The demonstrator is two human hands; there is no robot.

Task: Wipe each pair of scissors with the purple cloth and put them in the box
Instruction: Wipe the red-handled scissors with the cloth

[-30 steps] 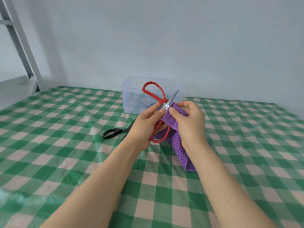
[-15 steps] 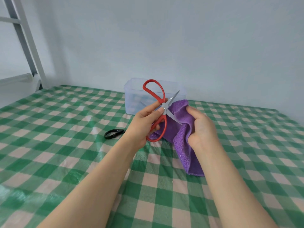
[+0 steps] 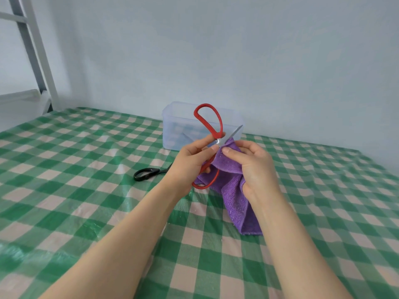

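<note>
Mid-frame, both hands raised over the table [image 3: 86, 169].

Left hand [image 3: 190, 160]: fingers curled tight round the red scissors [image 3: 212, 119], thumb and forefinger at the pivot. One handle loop stands at 12 o'clock above the hand and the other hangs at 6 o'clock below it. Blades are spread. One bare tip points to 2 o'clock; I cannot see the other, which is under cloth.

Right hand [image 3: 257, 167]: thumb and fingers pinch a fold of the cloth [image 3: 235, 190] against the scissors just beside the pivot. The rest of the cloth drapes to 5 o'clock and reaches the table.

Box [image 3: 172, 130]: clear, at 12 o'clock behind the hands, near the wall. I cannot make out its contents.

Black scissors [image 3: 145, 174]: flat on the table at 9 o'clock of the left hand, blades hidden behind it.
</note>
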